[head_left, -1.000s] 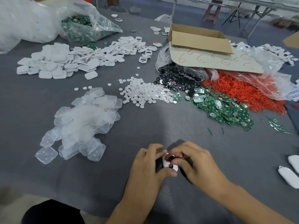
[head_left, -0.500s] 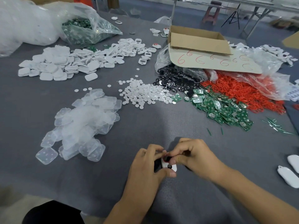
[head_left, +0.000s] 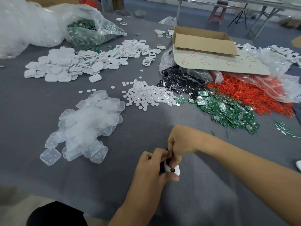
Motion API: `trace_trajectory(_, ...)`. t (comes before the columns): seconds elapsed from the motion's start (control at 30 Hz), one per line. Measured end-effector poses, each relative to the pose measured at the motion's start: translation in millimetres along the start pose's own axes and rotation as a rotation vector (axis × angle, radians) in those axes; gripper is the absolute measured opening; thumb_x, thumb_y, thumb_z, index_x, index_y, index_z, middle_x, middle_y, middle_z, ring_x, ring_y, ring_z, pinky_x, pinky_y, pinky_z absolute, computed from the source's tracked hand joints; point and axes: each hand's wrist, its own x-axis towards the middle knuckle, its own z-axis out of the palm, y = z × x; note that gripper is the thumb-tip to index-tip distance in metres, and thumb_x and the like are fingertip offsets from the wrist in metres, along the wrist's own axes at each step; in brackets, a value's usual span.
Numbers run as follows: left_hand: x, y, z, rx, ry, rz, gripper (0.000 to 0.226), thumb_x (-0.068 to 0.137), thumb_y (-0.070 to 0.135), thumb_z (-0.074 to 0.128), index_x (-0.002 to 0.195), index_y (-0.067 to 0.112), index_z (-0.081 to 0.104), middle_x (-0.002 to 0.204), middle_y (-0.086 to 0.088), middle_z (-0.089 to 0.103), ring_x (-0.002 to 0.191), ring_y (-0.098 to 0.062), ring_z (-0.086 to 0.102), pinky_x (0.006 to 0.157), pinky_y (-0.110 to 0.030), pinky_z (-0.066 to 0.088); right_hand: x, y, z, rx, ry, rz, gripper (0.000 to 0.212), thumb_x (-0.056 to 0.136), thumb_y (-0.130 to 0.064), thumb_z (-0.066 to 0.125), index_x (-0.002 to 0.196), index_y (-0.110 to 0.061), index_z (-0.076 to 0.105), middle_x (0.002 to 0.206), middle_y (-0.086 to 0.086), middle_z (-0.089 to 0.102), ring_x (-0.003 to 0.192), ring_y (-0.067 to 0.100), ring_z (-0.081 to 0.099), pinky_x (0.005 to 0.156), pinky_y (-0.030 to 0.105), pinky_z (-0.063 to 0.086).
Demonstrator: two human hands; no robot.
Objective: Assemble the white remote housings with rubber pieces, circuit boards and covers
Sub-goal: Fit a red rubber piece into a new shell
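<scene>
A small white remote housing (head_left: pixel 175 170) with a black round button sits low on the grey table between both hands. My left hand (head_left: pixel 151 170) grips it from the left, thumb under its near edge. My right hand (head_left: pixel 179 142) curls over its far end, fingers pinching down on the top; that end is hidden. Piles lie beyond: clear rubber pieces (head_left: pixel 84 126), white discs (head_left: pixel 146 95), green circuit boards (head_left: pixel 228 110), white covers and housings (head_left: pixel 78 64), black buttons (head_left: pixel 180 80), red rings (head_left: pixel 249 93).
A cardboard box (head_left: pixel 203 41) rests on a sheet marked with red sixes over plastic bags at the back right. A bag of green boards (head_left: pixel 88 31) and a big white bag (head_left: pixel 24 25) stand back left. The table's near edge (head_left: pixel 65 198) runs along the bottom left.
My right hand has turned over and risen onto the far end of the housing, hiding the red-ringed opening seen before. The left hand keeps its grip.
</scene>
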Motion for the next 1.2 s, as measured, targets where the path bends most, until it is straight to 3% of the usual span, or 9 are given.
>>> trace_trajectory(0.1,-3.4,-0.3,2.7,0.106,0.013,0.093,0.036,0.080,0.037,0.081,0.113,0.033,0.066,0.111,0.027,0.055,0.114,0.009,0.036,0.090,-0.003,0.030,-9.3,1.9,2.7,0.019,0.054,0.016,0.025,0.052,-0.029,0.096,0.063,-0.031,0.074,0.059,-0.017,0.068,0.056,-0.002,0.057,0.053,0.016,0.041)
trace_trajectory(0.17,-5.0,-2.4,3.5,0.162,0.037,0.128,0.035,0.080,0.041,0.079,0.111,0.029,0.072,0.117,0.020,0.054,0.112,-0.004,0.038,0.093,-0.005,0.027,-23.0,14.6,14.7,0.071,0.223,-0.026,0.028,0.052,-0.035,0.096,0.070,-0.029,0.075,0.060,-0.019,0.066,0.057,-0.004,0.057,0.051,0.012,0.039)
trace_trajectory(0.27,-6.1,-6.2,6.5,0.243,0.092,0.217,0.032,0.076,0.033,0.084,0.105,0.021,0.076,0.098,0.011,0.062,0.097,-0.006,0.042,0.092,-0.004,0.029,-51.2,29.2,55.3,0.257,0.510,-0.085,0.025,0.064,-0.035,0.092,0.082,-0.035,0.076,0.077,-0.016,0.064,0.078,-0.002,0.059,0.062,0.014,0.041)
trace_trajectory(0.4,-6.7,-6.4,6.0,0.176,0.051,0.176,0.045,0.086,0.056,0.062,0.126,0.035,0.065,0.111,0.024,0.060,0.108,0.003,0.042,0.095,-0.004,0.029,-70.7,28.3,101.9,0.665,0.729,-0.073,0.033,0.079,-0.009,0.083,0.096,-0.037,0.075,0.098,-0.009,0.061,0.088,0.003,0.057,0.074,0.009,0.041)
trace_trajectory(0.53,-4.8,-6.7,1.7,0.198,-0.020,0.197,0.054,0.091,0.061,0.049,0.139,0.036,0.055,0.119,0.023,0.061,0.110,-0.001,0.046,0.099,-0.015,0.036,-72.6,16.0,110.8,0.963,0.768,-0.165,0.042,0.088,0.006,0.068,0.101,-0.032,0.078,0.102,-0.002,0.068,0.091,0.009,0.065,0.081,0.014,0.048)
trace_trajectory(0.7,-1.9,-4.9,-3.6,0.255,0.036,0.186,0.046,0.095,0.033,0.066,0.141,0.031,0.058,0.122,0.012,0.046,0.112,-0.006,0.039,0.101,-0.007,0.027,-63.8,7.5,122.6,0.732,0.923,-0.111,0.027,0.086,-0.017,0.075,0.096,-0.042,0.074,0.108,-0.010,0.059,0.108,0.005,0.057,0.085,0.008,0.040)
trace_trajectory(0.83,3.7,-7.6,-17.0,0.224,-0.185,0.113,0.059,0.099,0.023,0.062,0.153,0.033,0.041,0.122,0.021,0.038,0.120,0.005,0.033,0.104,-0.003,0.022,-52.7,6.4,127.9,0.555,0.970,-0.115,0.036,0.076,-0.017,0.086,0.090,-0.046,0.070,0.102,-0.017,0.058,0.107,0.002,0.049,0.087,0.005,0.035)
trace_trajectory(1.0,14.0,-3.5,-27.0,0.151,-0.202,-0.025,0.070,0.100,0.006,0.053,0.160,0.025,0.023,0.124,0.017,0.031,0.108,0.013,0.045,0.093,-0.002,0.036,-51.3,7.4,124.0,0.495,0.966,-0.125,0.026,0.075,-0.025,0.087,0.094,-0.038,0.074,0.103,-0.017,0.054,0.108,0.000,0.047,0.087,0.004,0.034)
trace_trajectory(1.2,54.0,19.7,-13.5,0.122,0.025,0.054,0.041,0.100,0.007,0.052,0.137,0.024,0.056,0.123,0.012,0.048,0.108,0.006,0.049,0.093,-0.001,0.032,-30.6,28.9,74.9,0.490,1.089,-0.055,0.019,0.082,-0.021,0.079,0.094,-0.034,0.074,0.092,-0.016,0.063,0.085,-0.003,0.059,0.073,0.000,0.037)
